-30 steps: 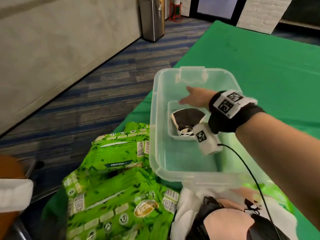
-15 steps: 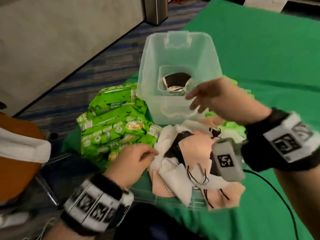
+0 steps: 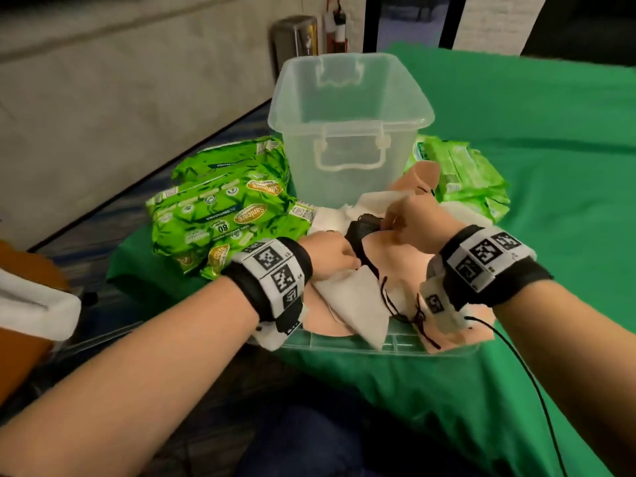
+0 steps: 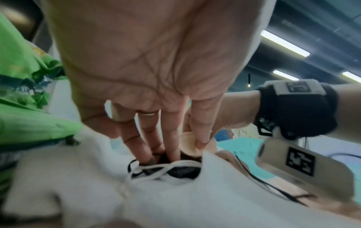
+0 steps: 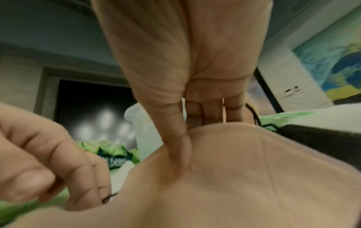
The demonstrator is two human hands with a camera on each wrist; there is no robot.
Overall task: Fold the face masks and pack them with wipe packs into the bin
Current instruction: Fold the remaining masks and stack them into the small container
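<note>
A clear plastic bin (image 3: 347,127) stands upright on the green cloth. Just in front of it, a heap of black, peach and white face masks lies on a clear lid (image 3: 378,343). My left hand (image 3: 339,258) (image 4: 158,158) reaches into the heap and grips the black mask (image 3: 361,234) (image 4: 175,171), which has white ear loops. My right hand (image 3: 395,218) (image 5: 186,148) pinches the peach mask (image 3: 389,259) (image 5: 244,177), thumb on top and fingers behind. A white mask (image 3: 354,299) lies under my left wrist. Dark green wipe packs (image 3: 223,215) sit left of the bin, paler ones (image 3: 461,173) to its right.
The green cloth (image 3: 533,149) runs far to the right and back. The table's left edge drops to carpet, with an orange and white chair (image 3: 31,304) beside it. A steel waste bin (image 3: 292,39) stands behind. A black cable (image 3: 516,359) hangs from my right wrist.
My right hand has come back from inside the bin to the mask heap and taken the peach mask. My left hand has moved onto the heap and gripped the black mask.
</note>
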